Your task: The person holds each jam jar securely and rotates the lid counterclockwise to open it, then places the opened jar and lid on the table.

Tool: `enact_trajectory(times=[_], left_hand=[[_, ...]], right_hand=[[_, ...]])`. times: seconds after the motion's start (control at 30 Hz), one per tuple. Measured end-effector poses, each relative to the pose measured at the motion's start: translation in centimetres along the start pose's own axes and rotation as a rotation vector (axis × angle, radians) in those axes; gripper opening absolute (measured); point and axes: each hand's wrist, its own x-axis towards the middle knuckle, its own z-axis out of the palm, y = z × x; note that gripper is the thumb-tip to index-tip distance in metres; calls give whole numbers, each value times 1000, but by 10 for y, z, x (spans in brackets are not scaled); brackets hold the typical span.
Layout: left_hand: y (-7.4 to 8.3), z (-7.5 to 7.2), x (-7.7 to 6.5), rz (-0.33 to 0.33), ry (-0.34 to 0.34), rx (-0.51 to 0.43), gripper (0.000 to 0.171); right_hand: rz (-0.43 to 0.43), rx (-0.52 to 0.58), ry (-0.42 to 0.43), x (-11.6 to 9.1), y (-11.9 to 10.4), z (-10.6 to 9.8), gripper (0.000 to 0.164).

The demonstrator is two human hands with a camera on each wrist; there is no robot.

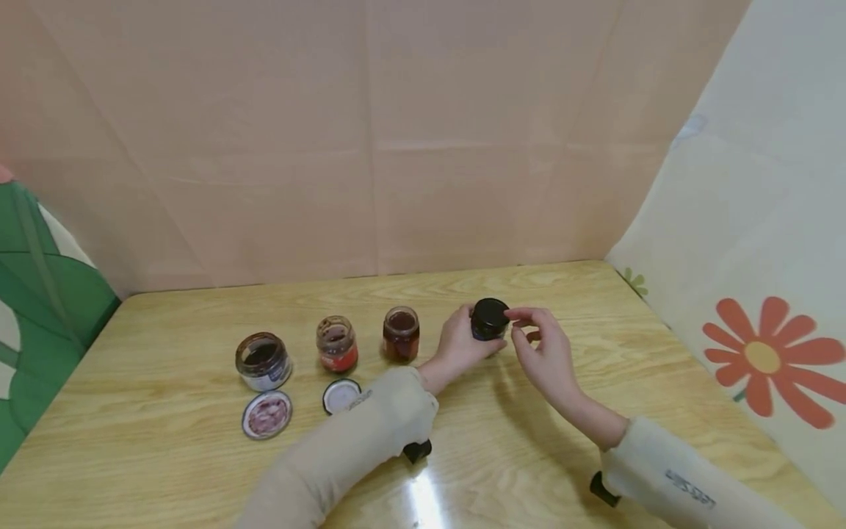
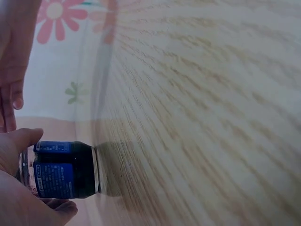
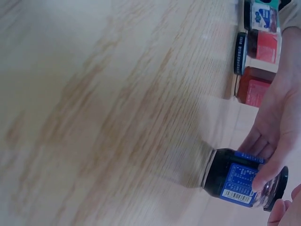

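My left hand grips a small glass jar with dark contents and a blue label, its base right at the tabletop. A black lid covers the jar's top. In the right wrist view, the left thumb lies across the label while the other fingers wrap behind. My right hand is beside the lid on the right, its fingers loosely bent and fingertips right at the rim. From the left wrist, that right hand appears above the jar with nothing in its fingers.
Left of the hands stand three lidless jars: a dark-red one, a red-labelled one and a wide one. A smeared lid and a white-lined lid, partly behind the left sleeve, lie on the wooden table.
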Motion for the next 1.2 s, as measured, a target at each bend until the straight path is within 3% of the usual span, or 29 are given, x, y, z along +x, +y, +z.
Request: enact_trajectory(times=[0.13,0.37,0.7,1.2], left_hand=[[0,2,2,-15,37,-15,59],[-2,4,0,-49,30,5,51],[-1,4,-5,-69,81,15,49],[18,-13,-15,18,72,-3,53]], right_hand=[[-3,7,7,-1,0,1,25],[6,10,17,0,-1,2,25],[14,53,49,1,-6,6,25],[-35,155,123,2,-24,-2,24]])
